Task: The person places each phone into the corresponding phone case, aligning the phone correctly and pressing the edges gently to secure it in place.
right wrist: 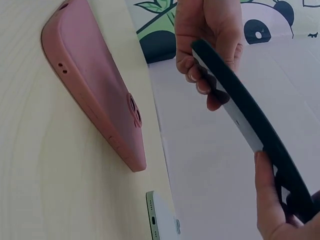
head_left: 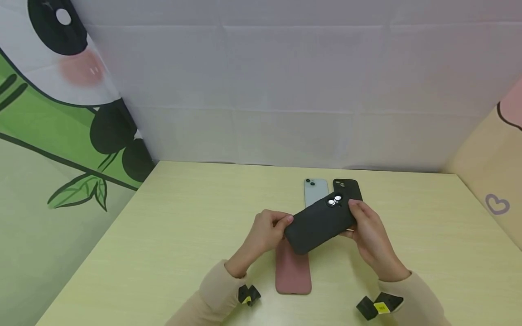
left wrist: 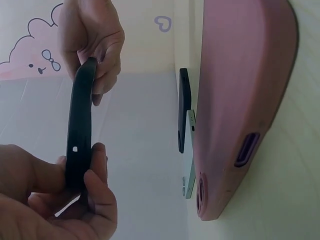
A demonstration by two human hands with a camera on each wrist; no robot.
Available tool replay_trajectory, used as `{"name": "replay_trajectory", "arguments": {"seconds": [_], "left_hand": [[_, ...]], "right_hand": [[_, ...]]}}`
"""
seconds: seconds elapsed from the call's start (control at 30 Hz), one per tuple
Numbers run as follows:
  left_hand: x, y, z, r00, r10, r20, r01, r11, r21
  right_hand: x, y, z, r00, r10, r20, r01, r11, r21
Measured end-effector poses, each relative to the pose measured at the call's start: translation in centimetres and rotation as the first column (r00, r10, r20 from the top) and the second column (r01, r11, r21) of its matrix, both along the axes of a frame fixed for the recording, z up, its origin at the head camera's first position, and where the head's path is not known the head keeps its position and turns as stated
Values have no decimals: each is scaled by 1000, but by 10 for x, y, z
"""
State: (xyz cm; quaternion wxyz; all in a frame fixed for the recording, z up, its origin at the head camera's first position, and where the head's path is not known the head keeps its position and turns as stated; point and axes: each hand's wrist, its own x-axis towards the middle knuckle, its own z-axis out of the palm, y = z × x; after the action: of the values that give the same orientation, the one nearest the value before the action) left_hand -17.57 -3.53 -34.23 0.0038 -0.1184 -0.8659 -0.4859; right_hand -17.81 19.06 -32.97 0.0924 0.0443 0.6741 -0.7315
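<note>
Pale counter [head_left: 204, 203] carries a pink phone case [head_left: 293, 274] nearest; above it, left hand [head_left: 267, 231] and right hand [head_left: 371, 237] pinch opposite ends of a black phone case [head_left: 320, 224]; beyond lie a pale blue phone [head_left: 315, 190] and a dark phone-shaped slab [head_left: 350, 188].

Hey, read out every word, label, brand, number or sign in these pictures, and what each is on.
No word, brand or number is readable.
Yellow label on the right wrist's black device: too small and blurred to read.
Second yellow label on the left wrist's black device: likewise unreadable.
Held dark case, pink case, pale phone: no legible lettering.
Sign: a purple heart outline, drawn on the wall.
</note>
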Motion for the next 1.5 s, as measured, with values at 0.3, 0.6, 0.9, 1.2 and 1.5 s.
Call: {"name": "replay_trajectory", "arguments": {"seconds": [0.3,0.6,0.9,1.2,1.5], "left_hand": [[-5,-9,4,996,-53,74,57,997,-52],[-9,-12,4,997,-51,59,55,996,-72],[-9,-11,4,999,-26,39,29,997,-72],[-8,-9,4,1000,-16,-11,15,995,-98],[-7,-9,4,1000,-17,7,17,997,-79]], "right_hand": [[-4,5,-4,992,113,-52,-102,978,183],[-4,5,-6,989,110,-98,-75,947,312],[-2,2,-6,994,-3,-107,39,941,337],[-1,-1,-6,985,-125,-120,149,965,217],[-1,4,-4,991,-129,-41,134,982,135]]}}
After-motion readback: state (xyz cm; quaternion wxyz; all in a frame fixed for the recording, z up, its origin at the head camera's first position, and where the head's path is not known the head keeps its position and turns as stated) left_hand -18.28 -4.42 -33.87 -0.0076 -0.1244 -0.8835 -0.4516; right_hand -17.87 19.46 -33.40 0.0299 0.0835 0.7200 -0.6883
